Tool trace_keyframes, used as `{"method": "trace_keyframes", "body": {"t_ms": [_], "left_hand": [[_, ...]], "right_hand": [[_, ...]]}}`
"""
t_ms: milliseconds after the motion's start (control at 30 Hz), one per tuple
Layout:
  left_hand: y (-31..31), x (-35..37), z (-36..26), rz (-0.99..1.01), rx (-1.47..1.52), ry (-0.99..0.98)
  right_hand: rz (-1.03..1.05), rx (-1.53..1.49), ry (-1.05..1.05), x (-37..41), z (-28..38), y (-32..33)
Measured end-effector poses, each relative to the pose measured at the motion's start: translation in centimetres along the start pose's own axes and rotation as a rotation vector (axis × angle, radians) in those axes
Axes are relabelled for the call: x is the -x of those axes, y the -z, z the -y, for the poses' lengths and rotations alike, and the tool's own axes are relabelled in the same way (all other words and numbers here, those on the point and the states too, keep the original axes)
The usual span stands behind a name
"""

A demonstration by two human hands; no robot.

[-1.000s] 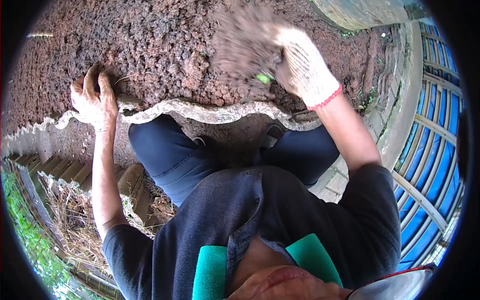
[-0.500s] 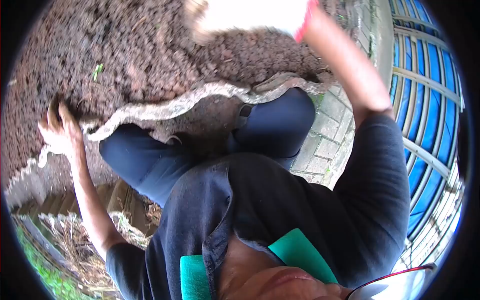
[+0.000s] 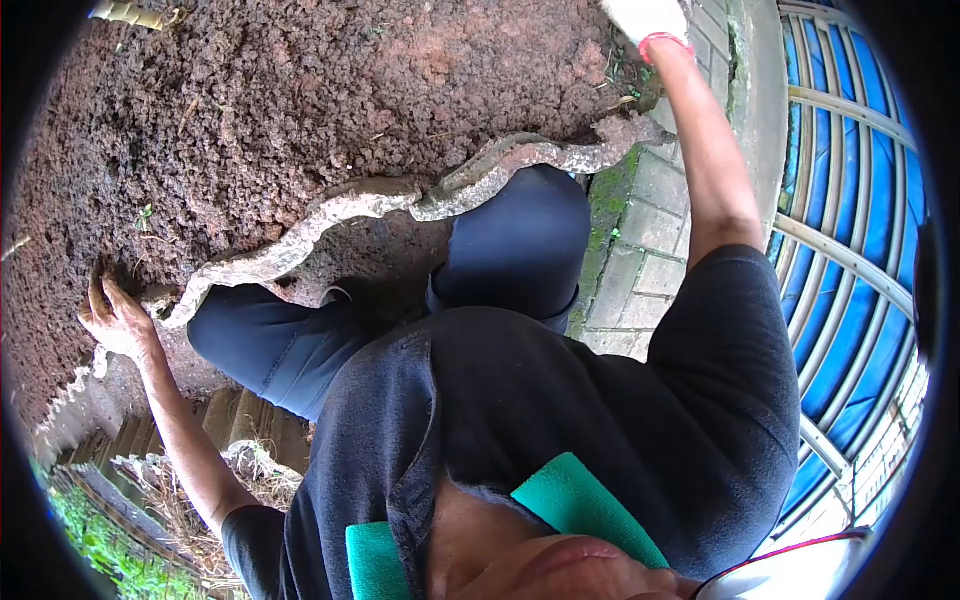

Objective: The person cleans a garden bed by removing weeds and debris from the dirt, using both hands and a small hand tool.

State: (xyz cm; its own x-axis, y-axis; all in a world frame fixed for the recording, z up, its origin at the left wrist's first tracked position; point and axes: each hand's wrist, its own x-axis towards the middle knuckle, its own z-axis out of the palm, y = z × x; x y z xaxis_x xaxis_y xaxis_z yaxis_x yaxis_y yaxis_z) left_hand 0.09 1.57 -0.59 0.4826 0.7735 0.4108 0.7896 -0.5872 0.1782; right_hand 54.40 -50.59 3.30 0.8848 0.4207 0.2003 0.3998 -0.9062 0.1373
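Note:
My left hand (image 3: 118,322) is bare and soiled. Its fingers are stretched out and rest on the dark crumbly soil (image 3: 250,120), just beside the left part of a wavy-edged border (image 3: 290,245). Nothing shows in its grasp. My right hand (image 3: 645,18) wears a white glove with a red cuff. It is at the top right, near where the soil meets the paving, and is partly cut off by the frame's edge. The fingers of that hand are out of sight, so whether it holds anything cannot be seen.
My bent knees (image 3: 525,235) are against the wavy border. Grey paving bricks (image 3: 640,290) run along the right, beside a blue panel with metal bars (image 3: 850,200). Dry stalks (image 3: 220,500) lie at lower left. A small green sprout (image 3: 146,215) stands in the soil.
My gloved right hand has swung from the top middle to the right, towards the paving. My left hand stays at the soil's edge. The view has shifted slightly.

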Motion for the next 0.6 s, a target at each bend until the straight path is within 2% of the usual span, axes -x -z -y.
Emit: {"method": "trace_keyframes", "body": {"t_ms": [67, 100, 200, 233, 267, 300, 333, 400, 433, 500, 533, 567, 600], "left_hand": [[-0.4, 0.1, 0.4, -0.021, 0.066, -0.010], [-0.4, 0.1, 0.6, -0.032, 0.100, -0.013], [0.5, 0.2, -0.2, -0.206, -0.049, -0.153], [0.6, 0.4, -0.5, -0.378, 0.190, -0.337], [1.3, -0.1, -2.4, -0.462, 0.161, -0.314], [3.2, 0.1, -9.7, -0.487, 0.354, -0.360], [5.8, 0.6, -16.7, -0.399, 0.203, -0.487], [6.2, 3.3, -29.5, -0.023, 0.766, -0.686], [5.1, 5.1, -33.7, 0.355, 1.128, -0.682], [2.7, 7.4, -43.1, 0.826, 0.703, -0.873], [0.2, 9.1, -47.0, 1.005, 0.710, -0.794], [-1.9, 10.0, -50.7, 1.090, 0.684, -0.762], [-4.2, 11.8, -53.1, 0.986, 0.699, -0.706]], "right_hand": [[-0.005, 0.052, -0.013, 1.2, 1.3, 4.5], [0.022, 0.057, 0.054, 2.0, 1.6, 6.9], [0.083, 0.141, 0.226, 5.5, 0.4, 10.8], [0.131, 0.130, 0.267, 6.3, 0.0, 11.6], [0.171, 0.120, 0.295, 7.2, -0.5, 12.2], [0.227, 0.111, 0.326, 8.3, -1.1, 12.7], [0.237, 0.134, 0.345, 9.4, -1.5, 13.1], [0.210, 0.168, 0.394, 9.9, -2.2, 13.6], [0.288, -0.076, 0.268, 10.4, -2.9, 13.4], [0.392, -0.586, -0.048, 12.1, -3.1, 14.4], [0.448, -0.852, -0.226, 12.7, -3.1, 14.9], [0.382, -1.056, -0.263, 13.5, -5.1, 13.4], [0.388, -1.191, -0.329, 14.2, -5.1, 13.7]]}}
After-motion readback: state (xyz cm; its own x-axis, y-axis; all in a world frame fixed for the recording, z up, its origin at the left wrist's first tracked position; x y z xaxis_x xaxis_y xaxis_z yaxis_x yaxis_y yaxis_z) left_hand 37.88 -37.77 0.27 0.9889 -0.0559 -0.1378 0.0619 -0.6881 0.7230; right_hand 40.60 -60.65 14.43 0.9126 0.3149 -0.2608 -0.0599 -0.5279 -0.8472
